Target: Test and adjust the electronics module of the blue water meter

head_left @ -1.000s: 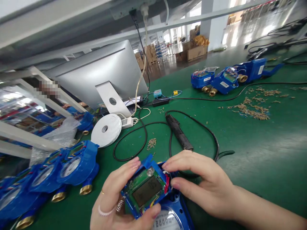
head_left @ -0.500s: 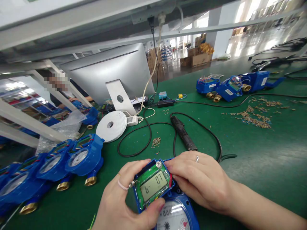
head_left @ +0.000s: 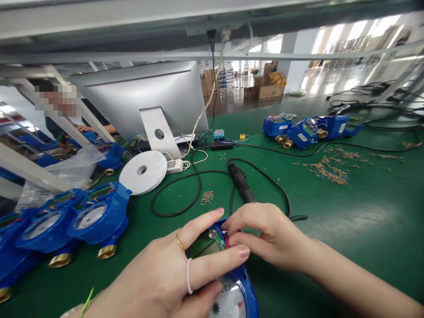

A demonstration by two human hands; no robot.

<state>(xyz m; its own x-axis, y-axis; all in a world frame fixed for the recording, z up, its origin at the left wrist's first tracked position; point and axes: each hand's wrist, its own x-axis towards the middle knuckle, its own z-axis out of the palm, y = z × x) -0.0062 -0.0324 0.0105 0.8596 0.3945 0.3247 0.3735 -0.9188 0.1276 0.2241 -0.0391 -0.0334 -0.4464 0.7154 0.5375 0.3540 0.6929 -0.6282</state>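
Note:
A blue water meter (head_left: 251,293) with a round dial (head_left: 228,300) is low in the middle of the head view. My left hand (head_left: 165,274) holds it, with two fingers stretched across the green circuit board (head_left: 202,243) and its display. My thumb tip lies over the dial's edge. My right hand (head_left: 268,234) is closed at the upper right corner of the meter housing, beside red wires (head_left: 227,241). Its fingertips hide what they pinch. A black electric screwdriver (head_left: 241,183) lies just beyond my right hand.
Several blue meters (head_left: 96,216) stand at left; others (head_left: 303,132) sit at back right. Small screws lie in a near pile (head_left: 207,197) and a wider scatter (head_left: 331,170). A white reel (head_left: 143,172), a monitor (head_left: 145,97) and looped cable (head_left: 175,214) occupy the bench. Behind is another person (head_left: 96,115).
My left hand has shifted from the board's left edge to across its face, covering most of the display. My right hand stays at the housing's corner. The camera view has turned slightly.

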